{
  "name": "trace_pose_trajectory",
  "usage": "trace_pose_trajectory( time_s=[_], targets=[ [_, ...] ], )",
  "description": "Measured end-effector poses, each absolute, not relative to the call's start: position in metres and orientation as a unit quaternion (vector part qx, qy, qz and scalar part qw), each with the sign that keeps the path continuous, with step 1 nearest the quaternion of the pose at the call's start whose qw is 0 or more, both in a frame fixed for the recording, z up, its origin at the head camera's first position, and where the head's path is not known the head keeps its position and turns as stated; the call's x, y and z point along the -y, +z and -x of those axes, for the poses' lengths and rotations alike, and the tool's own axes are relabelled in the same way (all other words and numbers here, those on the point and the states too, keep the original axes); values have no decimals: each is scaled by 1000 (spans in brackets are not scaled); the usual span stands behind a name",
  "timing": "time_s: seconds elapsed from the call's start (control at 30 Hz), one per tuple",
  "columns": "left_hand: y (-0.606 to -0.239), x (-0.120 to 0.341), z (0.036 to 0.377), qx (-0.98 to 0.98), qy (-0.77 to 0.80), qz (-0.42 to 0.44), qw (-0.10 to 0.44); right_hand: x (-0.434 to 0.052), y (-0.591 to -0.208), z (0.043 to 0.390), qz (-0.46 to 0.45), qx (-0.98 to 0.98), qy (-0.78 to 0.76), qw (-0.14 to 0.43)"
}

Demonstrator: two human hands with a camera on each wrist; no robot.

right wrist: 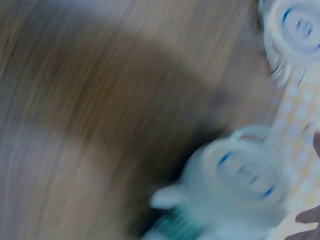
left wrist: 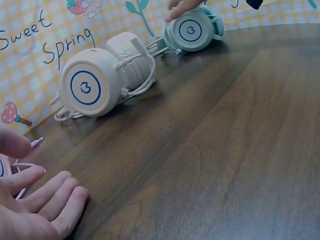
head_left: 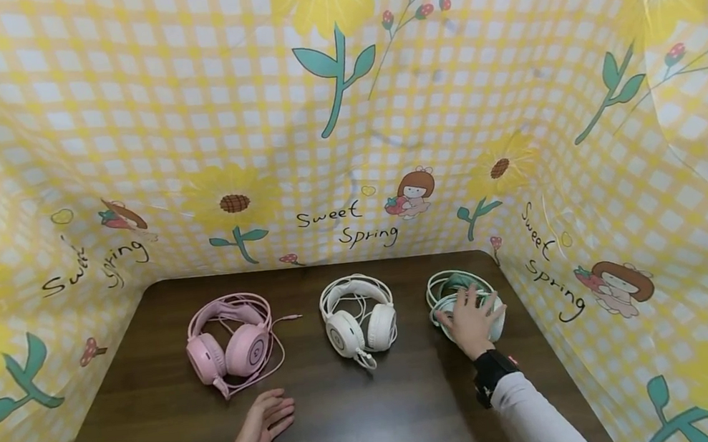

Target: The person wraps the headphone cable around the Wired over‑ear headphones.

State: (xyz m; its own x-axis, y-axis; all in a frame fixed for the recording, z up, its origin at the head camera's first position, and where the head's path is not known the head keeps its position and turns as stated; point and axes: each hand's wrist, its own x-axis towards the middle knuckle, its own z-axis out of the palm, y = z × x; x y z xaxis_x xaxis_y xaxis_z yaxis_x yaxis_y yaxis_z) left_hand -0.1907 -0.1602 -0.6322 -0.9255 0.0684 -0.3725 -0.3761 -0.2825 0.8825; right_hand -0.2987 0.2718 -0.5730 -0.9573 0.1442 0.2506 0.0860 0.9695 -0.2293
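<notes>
My right hand (head_left: pixel 471 320) is spread over the mint-green headphones (head_left: pixel 497 320), fingers apart and covering much of them in the head view. In the right wrist view their ear cup (right wrist: pixel 242 175) is blurred, with a blue ring on it and only fingertips at the right edge. My left hand (head_left: pixel 261 431) is held near the front, fingers loosely extended and holding nothing. It is nearest the pink headphones (head_left: pixel 247 349), whose cable trails to the right. Between the two hands' sides, at mid-table, lie the white headphones (head_left: pixel 345 332) with their cable bundled at the front.
All three headphones lie in a row on a dark wooden table (head_left: pixel 375 420). A yellow checked cloth (head_left: pixel 347 157) with flowers and lettering rises behind the table and along both sides. Black bands (head_left: pixel 494 373) circle the wrists.
</notes>
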Motion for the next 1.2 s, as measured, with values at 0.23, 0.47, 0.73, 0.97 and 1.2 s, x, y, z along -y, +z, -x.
trace_pose_trajectory(
  time_s=[0.23,0.47,0.73,0.97,1.2],
  targets=[
    [-630,151,191,-613,769,150,107,-202,-571,288,-107,958,136,229],
    [-625,147,189,-622,762,153,91,-131,-571,289,-168,950,160,210],
    [-621,144,189,-631,752,169,92,-94,-580,299,-106,980,116,120],
    [-619,138,188,-612,766,183,66,-91,-595,298,-69,985,108,114],
    [-602,130,200,-667,732,123,-66,-91,-598,295,-84,985,104,113]
  ],
)
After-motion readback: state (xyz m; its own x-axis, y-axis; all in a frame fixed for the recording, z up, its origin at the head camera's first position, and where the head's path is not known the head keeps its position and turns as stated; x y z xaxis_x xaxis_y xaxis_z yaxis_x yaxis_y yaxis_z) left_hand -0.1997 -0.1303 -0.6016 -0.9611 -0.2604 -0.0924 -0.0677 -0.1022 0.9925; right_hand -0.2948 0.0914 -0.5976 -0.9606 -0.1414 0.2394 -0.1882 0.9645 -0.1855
